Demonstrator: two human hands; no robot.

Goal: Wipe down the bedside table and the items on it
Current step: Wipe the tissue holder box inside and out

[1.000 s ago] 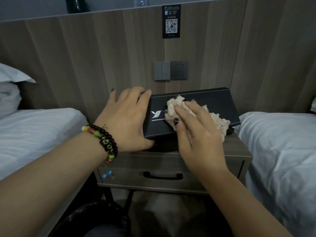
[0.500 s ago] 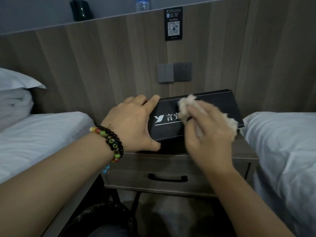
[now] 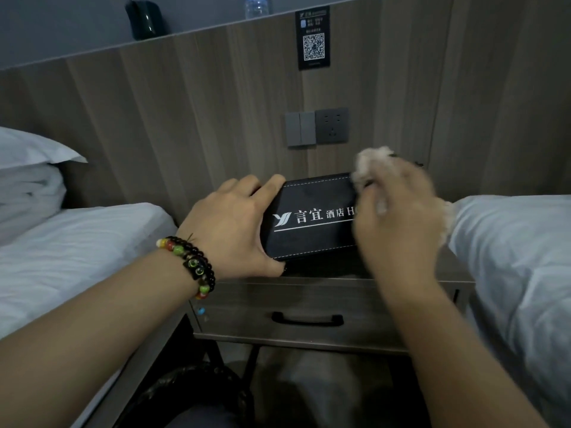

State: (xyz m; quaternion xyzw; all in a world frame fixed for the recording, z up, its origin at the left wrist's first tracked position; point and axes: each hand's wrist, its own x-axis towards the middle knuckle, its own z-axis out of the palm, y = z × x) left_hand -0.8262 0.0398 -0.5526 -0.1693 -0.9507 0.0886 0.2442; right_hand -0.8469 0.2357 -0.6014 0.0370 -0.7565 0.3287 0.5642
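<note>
A black box (image 3: 312,236) with white stitching and a white hotel logo lies on the wooden bedside table (image 3: 309,304). My left hand (image 3: 231,223), with bead bracelets at the wrist, grips the box's left end, fingers over the far edge and thumb at the near edge. My right hand (image 3: 398,217) is blurred and presses a pale pink cloth (image 3: 370,163) onto the right part of the box top. The box's right half is hidden under that hand.
Beds with white sheets (image 3: 77,251) flank the table on both sides. A switch and socket (image 3: 318,126) and a QR sign (image 3: 313,38) hang on the wood headboard wall. A black-lined bin (image 3: 197,393) stands below left. The drawer has a black handle (image 3: 307,319).
My right hand has swept the cloth rightwards and toward the far edge across the box top, uncovering the logo. My left hand has stayed on the box's left end.
</note>
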